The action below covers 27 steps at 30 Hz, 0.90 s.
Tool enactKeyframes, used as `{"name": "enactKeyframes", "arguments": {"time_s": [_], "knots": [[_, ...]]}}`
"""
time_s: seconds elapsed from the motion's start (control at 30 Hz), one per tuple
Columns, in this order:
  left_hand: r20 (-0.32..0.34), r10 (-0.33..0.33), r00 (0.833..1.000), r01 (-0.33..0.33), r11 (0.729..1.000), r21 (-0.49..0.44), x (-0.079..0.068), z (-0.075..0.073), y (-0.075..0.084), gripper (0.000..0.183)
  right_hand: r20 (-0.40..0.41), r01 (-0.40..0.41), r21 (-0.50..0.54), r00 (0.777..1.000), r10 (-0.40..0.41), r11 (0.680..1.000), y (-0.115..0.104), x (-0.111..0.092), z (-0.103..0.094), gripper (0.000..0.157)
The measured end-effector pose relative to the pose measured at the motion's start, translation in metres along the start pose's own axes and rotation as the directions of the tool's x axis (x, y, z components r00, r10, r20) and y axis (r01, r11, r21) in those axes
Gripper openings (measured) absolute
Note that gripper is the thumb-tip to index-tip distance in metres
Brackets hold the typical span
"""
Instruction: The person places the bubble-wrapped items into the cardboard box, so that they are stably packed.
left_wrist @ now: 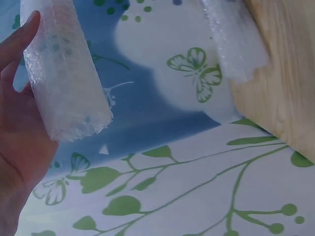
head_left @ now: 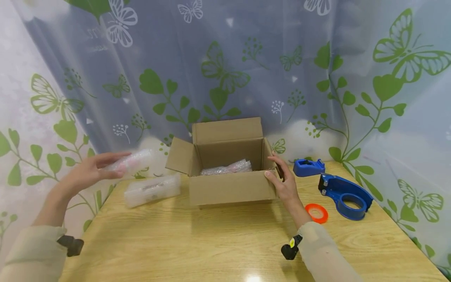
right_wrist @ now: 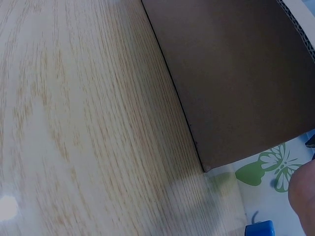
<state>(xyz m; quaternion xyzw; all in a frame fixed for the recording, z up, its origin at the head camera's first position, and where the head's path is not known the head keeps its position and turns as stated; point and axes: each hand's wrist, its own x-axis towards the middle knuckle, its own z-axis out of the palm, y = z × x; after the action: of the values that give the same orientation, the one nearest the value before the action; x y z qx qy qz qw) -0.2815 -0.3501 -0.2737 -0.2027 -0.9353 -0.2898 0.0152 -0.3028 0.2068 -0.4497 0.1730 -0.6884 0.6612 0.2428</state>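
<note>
My left hand (head_left: 84, 174) grips a bubble-wrapped bundle (head_left: 135, 159), raised to the left of an open cardboard box (head_left: 230, 190). In the left wrist view the bundle (left_wrist: 66, 73) is a clear cylinder, with the thumb along its side. Inside the box lies another bubble-wrapped package (head_left: 227, 168), partly hidden by the front wall. At the box's front right corner, my right hand (head_left: 287, 188) holds the edge, its thumb at the front and fingers by the right side. Only a bit of the right hand (right_wrist: 302, 196) shows in the right wrist view, beside the box (right_wrist: 241, 83).
A second bubble-wrapped roll (head_left: 152, 190) lies on the wooden table (head_left: 225, 243), left of the box. To the right are a blue tape dispenser (head_left: 308, 167), a larger blue tape gun (head_left: 347, 196) and an orange tape roll (head_left: 316, 213). A patterned curtain (head_left: 225, 58) hangs behind.
</note>
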Motion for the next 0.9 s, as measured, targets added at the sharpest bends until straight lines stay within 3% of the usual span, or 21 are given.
{"name": "enactKeyframes", "arguments": {"time_s": [0.5, 0.73, 0.9], "knots": [[-0.016, 0.002, 1.0, -0.001, 0.997, 0.076, 0.033, -0.008, 0.044, 0.059, 0.002, -0.015, -0.012, 1.0, 0.015, 1.0, 0.0, -0.001, 0.0, 0.048], [0.0, 0.031, 1.0, -0.031, 0.998, 0.062, 0.047, -0.005, 0.067, 0.057, 0.006, -0.016, -0.013, 1.0, 0.016, 1.0, -0.001, 0.001, 0.001, 0.048], [0.028, 0.065, 0.997, -0.066, 0.997, 0.033, 0.062, 0.005, 0.086, 0.055, -0.003, -0.004, -0.006, 1.0, 0.004, 1.0, 0.0, 0.0, 0.001, 0.047]]}}
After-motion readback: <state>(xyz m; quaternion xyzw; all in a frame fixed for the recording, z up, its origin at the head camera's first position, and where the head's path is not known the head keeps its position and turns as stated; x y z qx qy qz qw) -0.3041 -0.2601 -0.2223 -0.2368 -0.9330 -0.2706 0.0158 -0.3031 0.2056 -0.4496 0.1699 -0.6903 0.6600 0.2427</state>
